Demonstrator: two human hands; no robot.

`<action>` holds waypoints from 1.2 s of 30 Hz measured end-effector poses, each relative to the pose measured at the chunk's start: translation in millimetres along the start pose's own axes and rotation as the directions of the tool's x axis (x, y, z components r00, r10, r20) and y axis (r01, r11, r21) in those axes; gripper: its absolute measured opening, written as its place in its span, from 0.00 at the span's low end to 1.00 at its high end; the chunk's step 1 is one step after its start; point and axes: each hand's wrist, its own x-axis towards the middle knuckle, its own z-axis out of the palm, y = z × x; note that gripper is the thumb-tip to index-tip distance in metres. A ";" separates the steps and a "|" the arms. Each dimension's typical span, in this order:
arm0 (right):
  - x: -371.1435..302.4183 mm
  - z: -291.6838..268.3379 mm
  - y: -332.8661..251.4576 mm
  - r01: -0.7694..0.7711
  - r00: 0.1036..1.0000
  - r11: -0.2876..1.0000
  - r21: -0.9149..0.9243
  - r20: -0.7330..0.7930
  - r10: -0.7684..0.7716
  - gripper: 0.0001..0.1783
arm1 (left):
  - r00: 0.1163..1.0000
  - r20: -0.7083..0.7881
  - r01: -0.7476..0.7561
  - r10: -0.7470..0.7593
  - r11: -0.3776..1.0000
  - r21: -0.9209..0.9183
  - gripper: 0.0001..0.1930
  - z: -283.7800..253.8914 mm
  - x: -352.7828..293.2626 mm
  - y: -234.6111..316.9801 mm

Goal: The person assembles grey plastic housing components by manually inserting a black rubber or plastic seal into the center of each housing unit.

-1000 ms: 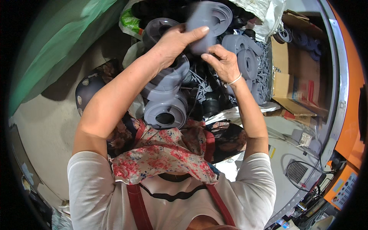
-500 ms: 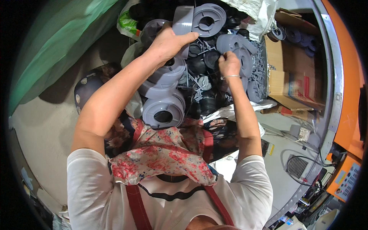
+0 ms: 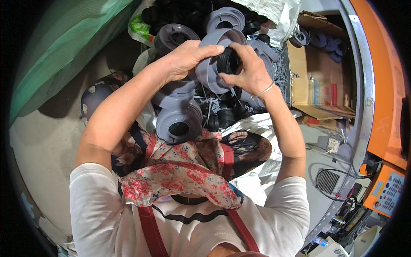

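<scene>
Above the pile I hold a round grey plastic fitting (image 3: 206,70), tilted with its opening toward my right. My left hand (image 3: 184,61) grips its left rim, the thumb lying across the top. A ribbed black ring (image 3: 222,63), probably rubber, sits in the fitting's middle. My right hand (image 3: 253,73) pinches this ring, thumb below and fingers above; the fingertips are partly hidden inside. Similar grey fittings lie around: one (image 3: 225,19) beyond my hands, another (image 3: 177,35) past my left wrist, and a stack (image 3: 188,118) nearer my lap. Several black rings (image 3: 225,116) lie below my hands.
Thin grey plastic sticks (image 3: 280,66) are heaped at the right of the pile. Beyond stands an open cardboard box (image 3: 304,92) with grey fittings inside. An orange machine (image 3: 383,85) with a keypad borders the right. Green sheeting (image 3: 64,55) hangs at left; white sacking (image 3: 278,13) lies at the back.
My left hand has brought the grey fitting nearer and turned its opening to the right. My right hand has risen from the black rings and now holds one at the fitting's centre.
</scene>
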 end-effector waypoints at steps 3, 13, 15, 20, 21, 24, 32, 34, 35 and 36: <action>-0.5 -8.5 -2.2 0.337 0.942 0.893 -0.299 0.101 -0.321 0.40 | 0.996 0.036 0.076 -0.076 0.997 -0.020 0.18 -3.3 -1.4 3.6; -3.6 -5.6 -6.0 0.312 0.949 0.916 -0.251 0.120 -0.291 0.40 | 0.994 0.058 0.100 -0.093 0.987 -0.129 0.19 -2.6 -0.6 -2.3; -8.1 -1.5 -5.4 0.153 0.986 0.986 -0.072 0.081 -0.147 0.39 | 0.992 0.058 0.121 -0.112 0.976 -0.182 0.19 -2.6 -0.3 -3.4; -15.0 -0.3 -3.6 -0.061 0.991 0.973 0.224 0.127 0.033 0.37 | 0.986 0.034 0.169 -0.166 0.962 -0.214 0.19 -1.0 2.4 -2.8; -16.4 0.7 -2.4 -0.071 0.991 0.966 0.248 0.130 0.040 0.37 | 0.984 0.006 0.175 -0.177 0.967 -0.186 0.19 -0.4 2.8 -3.8; -19.5 -2.0 3.0 0.354 0.935 0.925 -0.138 0.022 -0.355 0.37 | 0.977 -0.065 0.183 -0.202 0.956 -0.230 0.19 -7.8 7.3 -9.0; -15.6 7.9 -0.2 -0.040 0.997 0.999 0.030 0.065 0.038 0.35 | 0.995 0.052 0.091 -0.084 0.986 -0.138 0.20 5.1 -1.1 -7.7; -13.9 11.7 1.1 -0.018 0.998 1.000 -0.013 -0.058 0.017 0.32 | 0.997 0.068 0.040 -0.032 0.991 -0.128 0.21 6.5 -2.6 -9.7; -10.8 11.3 2.7 -0.283 0.959 0.918 0.276 0.056 0.279 0.30 | 0.997 0.076 0.013 -0.003 0.992 -0.123 0.21 6.7 -2.8 -10.1; -6.1 10.3 5.5 -0.524 0.849 0.689 0.501 0.236 0.473 0.29 | 0.992 0.124 -0.005 0.009 0.999 -0.036 0.22 3.5 -1.2 -12.1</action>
